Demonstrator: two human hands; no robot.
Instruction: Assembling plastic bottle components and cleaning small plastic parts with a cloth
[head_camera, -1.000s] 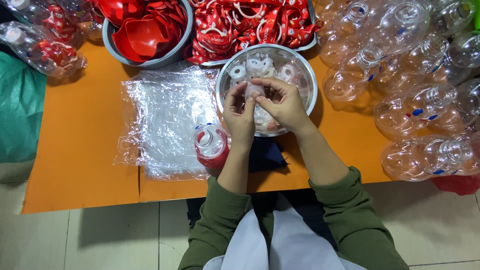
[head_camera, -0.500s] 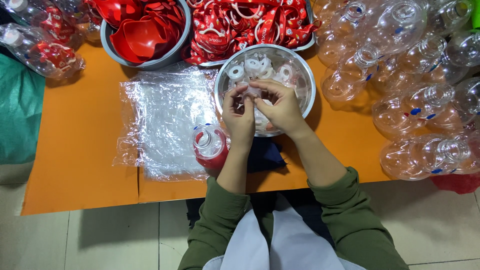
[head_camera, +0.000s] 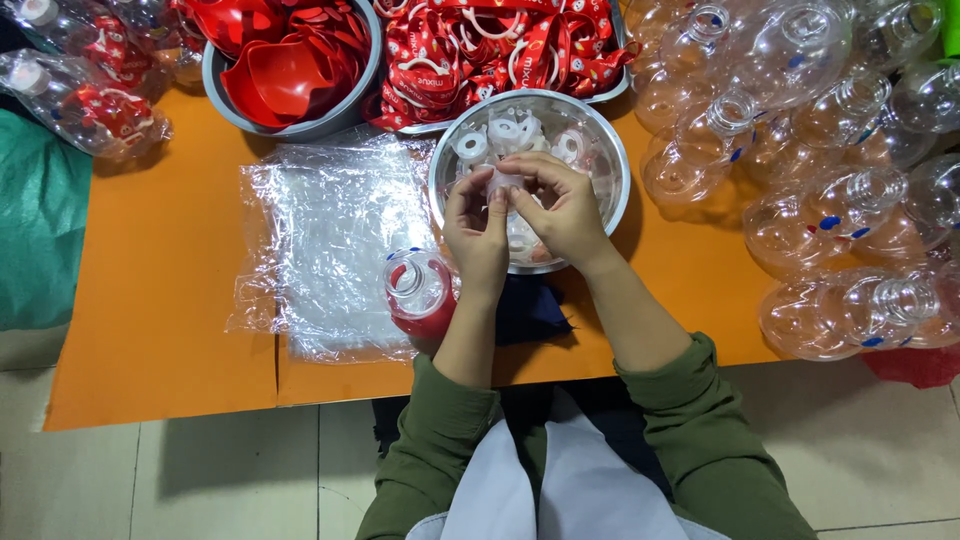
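Far left: a green cloth (head_camera: 40, 230) draped off the orange counter (head_camera: 160, 300), with filled clear bottles (head_camera: 85, 95) holding red pieces at the top corner. Next, a grey bowl (head_camera: 225, 105) of red scoop-shaped parts, and below it a flat stack of clear plastic bags (head_camera: 330, 240) spread on the counter. At the bags' right edge, a small clear bottle with red inside (head_camera: 418, 292), lying just beside the left wrist. Above, a tray of red printed straps (head_camera: 500, 45). Centre: a shiny steel bowl (head_camera: 605, 165) of small white plastic rings. Over that bowl, left hand (head_camera: 478, 235) and right hand (head_camera: 560, 205) meeting, fingers (head_camera: 497, 200) of both pressed together around a small white ring piece (head_camera: 503, 180), pinched between thumbs and forefingers just above the bowl's contents. Green sleeves below, over a white apron. Right: a big heap of empty clear round bottles (head_camera: 820, 180) with blue marks, covering that end of the counter.
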